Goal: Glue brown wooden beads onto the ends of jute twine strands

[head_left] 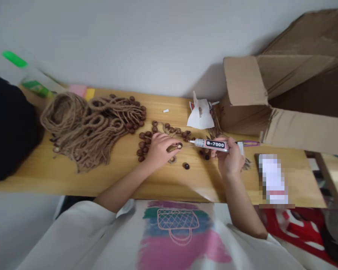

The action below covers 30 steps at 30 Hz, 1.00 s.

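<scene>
My left hand [160, 149] pinches a small round brown bead [179, 146] between thumb and fingertips; a pale spot shows on its near face. In my right hand [231, 160] lies a glue tube [215, 144] labelled B-7000, held sideways. Its narrow nozzle points left and stops just short of the bead. Several brown beads [141, 145] on twine lie behind and left of my left hand. One loose dark bead [186, 165] sits on the wooden table [163, 185] between my hands, near a small twine ring [172, 160].
A large heap of twine cords [94, 131] with beads spreads at the left. A white cap [166, 110] and a torn white paper [200, 117] lie farther back. An open cardboard box [243, 116] stands at the right, behind a phone [273, 180]. A black object [11, 127] is at the far left.
</scene>
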Tool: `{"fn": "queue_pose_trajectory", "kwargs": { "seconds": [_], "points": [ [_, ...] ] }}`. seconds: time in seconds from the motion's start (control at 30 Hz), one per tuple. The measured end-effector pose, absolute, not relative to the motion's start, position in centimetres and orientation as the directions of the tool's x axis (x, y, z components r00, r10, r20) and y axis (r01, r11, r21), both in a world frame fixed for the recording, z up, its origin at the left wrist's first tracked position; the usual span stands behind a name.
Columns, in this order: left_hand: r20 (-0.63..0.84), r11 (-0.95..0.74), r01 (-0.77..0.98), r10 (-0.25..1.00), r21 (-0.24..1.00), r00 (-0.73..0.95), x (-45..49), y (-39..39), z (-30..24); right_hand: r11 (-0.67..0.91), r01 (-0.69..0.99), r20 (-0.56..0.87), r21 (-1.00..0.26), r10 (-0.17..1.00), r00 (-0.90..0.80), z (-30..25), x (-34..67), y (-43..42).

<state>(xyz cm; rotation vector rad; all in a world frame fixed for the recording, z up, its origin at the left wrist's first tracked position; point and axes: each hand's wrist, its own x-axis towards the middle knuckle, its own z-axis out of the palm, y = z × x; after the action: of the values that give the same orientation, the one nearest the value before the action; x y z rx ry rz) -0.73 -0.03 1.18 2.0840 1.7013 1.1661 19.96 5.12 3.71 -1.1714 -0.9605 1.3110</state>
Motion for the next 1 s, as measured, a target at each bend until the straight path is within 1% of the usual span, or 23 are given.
{"fn": "queue_pose_trajectory", "kwargs": {
  "seconds": [0.13, 0.23, 0.3, 0.4, 0.5, 0.57, 0.67, 1.0],
  "points": [
    [0.452, -0.323, 0.744, 0.892, 0.585, 0.032, -1.0, 0.0, 1.0, 0.002, -0.207, -0.047, -0.978, 0.971, 0.234, 3.2, 19.0, 1.7],
    [0.491, -0.36, 0.745, 0.87, 0.561, 0.05, -1.0, 0.0, 0.8, 0.039, -0.246, -0.047, -0.968, 0.942, 0.333, 2.2, 17.8, -0.2],
    [0.507, -0.374, 0.745, 0.86, 0.552, 0.056, -0.9, 0.1, 0.5, 0.052, -0.276, -0.056, -0.96, 0.928, 0.369, 1.4, 17.4, -0.6],
    [0.486, -0.373, 0.733, 0.871, 0.569, 0.066, -0.7, 0.2, 0.1, 0.044, -0.308, -0.071, -0.95, 0.932, 0.354, 0.5, 17.3, -0.4],
    [0.406, -0.318, 0.738, 0.911, 0.595, 0.066, -0.7, 0.3, -0.2, 0.069, -0.316, -0.055, -0.946, 0.929, 0.367, 0.1, 17.4, -0.1],
    [0.372, -0.281, 0.75, 0.927, 0.598, 0.051, -0.9, 0.3, -0.2, 0.086, -0.306, -0.046, -0.948, 0.915, 0.4, 0.2, 17.5, -0.2],
    [0.366, -0.269, 0.754, 0.93, 0.599, 0.041, -1.1, 0.3, -0.1, 0.069, -0.266, -0.048, -0.961, 0.912, 0.408, 0.4, 17.5, -0.5],
    [0.328, -0.272, 0.757, 0.941, 0.594, 0.081, -1.0, 0.4, 0.0, -0.052, -0.209, -0.111, -0.977, 0.953, 0.281, 0.6, 17.5, -1.0]
  ]
}}
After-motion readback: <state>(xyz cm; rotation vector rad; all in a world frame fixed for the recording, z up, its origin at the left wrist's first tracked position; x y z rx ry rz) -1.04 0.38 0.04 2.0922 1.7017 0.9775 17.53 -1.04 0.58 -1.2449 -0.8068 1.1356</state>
